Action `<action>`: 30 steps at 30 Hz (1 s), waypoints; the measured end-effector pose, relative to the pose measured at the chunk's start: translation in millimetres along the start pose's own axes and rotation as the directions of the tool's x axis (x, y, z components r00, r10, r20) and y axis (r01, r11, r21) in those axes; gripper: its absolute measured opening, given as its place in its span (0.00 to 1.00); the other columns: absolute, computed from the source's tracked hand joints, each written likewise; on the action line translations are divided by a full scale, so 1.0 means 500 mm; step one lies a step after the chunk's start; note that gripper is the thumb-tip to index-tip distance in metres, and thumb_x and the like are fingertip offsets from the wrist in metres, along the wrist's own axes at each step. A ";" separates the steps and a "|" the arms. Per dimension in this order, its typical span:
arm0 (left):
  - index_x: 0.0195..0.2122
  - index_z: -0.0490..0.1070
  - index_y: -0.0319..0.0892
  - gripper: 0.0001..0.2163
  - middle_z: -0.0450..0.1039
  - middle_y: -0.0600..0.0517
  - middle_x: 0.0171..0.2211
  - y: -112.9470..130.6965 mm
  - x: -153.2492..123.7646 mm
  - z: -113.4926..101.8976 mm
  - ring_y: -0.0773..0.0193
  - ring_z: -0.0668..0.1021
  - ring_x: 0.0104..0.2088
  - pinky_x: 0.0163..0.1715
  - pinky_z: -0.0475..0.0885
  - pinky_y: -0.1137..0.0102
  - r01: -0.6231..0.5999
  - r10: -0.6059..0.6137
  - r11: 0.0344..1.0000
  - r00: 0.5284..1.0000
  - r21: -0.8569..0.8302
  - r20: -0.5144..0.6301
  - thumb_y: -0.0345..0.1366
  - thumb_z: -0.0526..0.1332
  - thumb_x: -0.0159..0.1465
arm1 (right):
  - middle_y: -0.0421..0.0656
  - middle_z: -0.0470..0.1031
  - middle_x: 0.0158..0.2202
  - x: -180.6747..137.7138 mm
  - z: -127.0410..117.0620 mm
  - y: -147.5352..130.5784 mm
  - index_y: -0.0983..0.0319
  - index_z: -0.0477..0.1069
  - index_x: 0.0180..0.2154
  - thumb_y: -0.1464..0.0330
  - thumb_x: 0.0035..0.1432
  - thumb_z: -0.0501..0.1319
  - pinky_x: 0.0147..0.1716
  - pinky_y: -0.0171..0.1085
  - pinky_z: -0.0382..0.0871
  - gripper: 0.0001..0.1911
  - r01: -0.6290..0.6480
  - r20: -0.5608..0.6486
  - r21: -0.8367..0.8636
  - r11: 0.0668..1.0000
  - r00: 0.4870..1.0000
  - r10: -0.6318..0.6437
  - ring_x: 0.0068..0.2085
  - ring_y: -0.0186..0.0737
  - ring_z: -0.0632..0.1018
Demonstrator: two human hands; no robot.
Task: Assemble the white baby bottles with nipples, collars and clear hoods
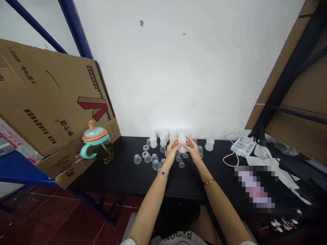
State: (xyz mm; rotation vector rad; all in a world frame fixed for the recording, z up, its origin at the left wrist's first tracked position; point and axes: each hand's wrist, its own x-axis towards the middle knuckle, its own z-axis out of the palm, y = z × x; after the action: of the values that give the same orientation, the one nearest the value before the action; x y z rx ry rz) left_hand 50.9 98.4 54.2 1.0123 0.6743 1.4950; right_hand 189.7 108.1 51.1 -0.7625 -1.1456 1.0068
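Note:
A white baby bottle [182, 140] with a pointed clear top stands upright between my two hands. My left hand [173, 149] has its fingers closed round the bottle's left side, and my right hand [192, 148] grips the right side. Clear dome caps [138, 159] and white collar rings [145, 147] lie to the left of my hands. Just below the bottle are several clear teats [181, 164] on the table. More white bottles [153, 140] stand along the wall behind, partly hidden by my hands. One capped bottle [209, 143] stands apart on the right.
The black table [122, 177] meets a white wall [184, 78]. A teal-lidded jug [98, 143] stands at the left before a large cardboard box [51, 102]. On the right lie a white power strip [244, 145] with its cable, white papers [265, 161] and a blurred item [254, 187].

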 end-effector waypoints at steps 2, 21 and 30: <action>0.53 0.77 0.40 0.28 0.78 0.40 0.51 -0.001 0.000 0.001 0.49 0.79 0.53 0.56 0.71 0.57 -0.011 0.011 1.000 1.000 0.002 0.017 0.42 0.75 0.51 | 0.43 0.80 0.42 0.004 -0.006 -0.008 0.57 0.77 0.49 0.61 0.36 0.78 0.37 0.38 0.74 0.35 0.012 -0.004 -0.070 0.998 1.000 -0.012 0.40 0.44 0.78; 0.51 0.78 0.43 0.24 0.80 0.42 0.49 -0.019 0.005 -0.004 0.50 0.80 0.51 0.52 0.73 0.60 0.033 -0.050 0.993 0.987 0.112 0.154 0.44 0.74 0.53 | 0.42 0.79 0.43 0.009 -0.063 -0.037 0.57 0.78 0.50 0.66 0.35 0.78 0.29 0.33 0.70 0.34 0.025 0.136 -0.190 0.981 0.991 0.001 0.35 0.37 0.76; 0.44 0.79 0.40 0.24 0.80 0.44 0.44 0.003 0.003 -0.001 0.52 0.80 0.45 0.44 0.74 0.64 0.031 -0.030 0.998 0.999 0.060 -0.021 0.47 0.74 0.50 | 0.42 0.81 0.41 0.009 -0.059 -0.030 0.53 0.77 0.52 0.56 0.50 0.71 0.32 0.36 0.71 0.27 0.075 0.080 -0.336 0.939 0.996 -0.051 0.31 0.37 0.76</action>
State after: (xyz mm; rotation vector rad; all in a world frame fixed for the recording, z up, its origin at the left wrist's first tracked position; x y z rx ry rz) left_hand 49.6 99.7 55.6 1.0289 0.7499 1.4680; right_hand 222.3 106.8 58.3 -0.9621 -1.4170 0.7962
